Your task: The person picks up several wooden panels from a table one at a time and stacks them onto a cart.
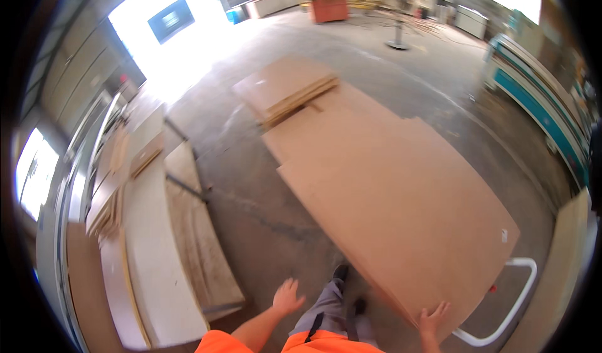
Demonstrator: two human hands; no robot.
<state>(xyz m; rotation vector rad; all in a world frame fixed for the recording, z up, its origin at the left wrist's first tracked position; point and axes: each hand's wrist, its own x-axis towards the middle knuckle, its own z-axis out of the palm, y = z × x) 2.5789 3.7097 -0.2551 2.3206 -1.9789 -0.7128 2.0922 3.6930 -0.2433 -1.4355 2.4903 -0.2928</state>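
Observation:
A large stack of brown fibreboard sheets (389,177) lies flat in front of me and to the right. My right hand (434,319) rests on its near corner, fingers spread over the top surface. Nothing is in my left hand (288,296); it hangs in the air over the floor, left of the stack, with its fingers apart. On the stack's far end sits a smaller pile of brown boards (291,89). A small white label (504,235) is stuck near the right edge of the top sheet.
A white tubular handle (530,284) stands out beside the stack's near right end. Along the left, a rack holds long white and brown panels (153,259). A teal and white machine (533,96) stands at the right. Farther off are a red box (329,10) and a bright doorway (172,39).

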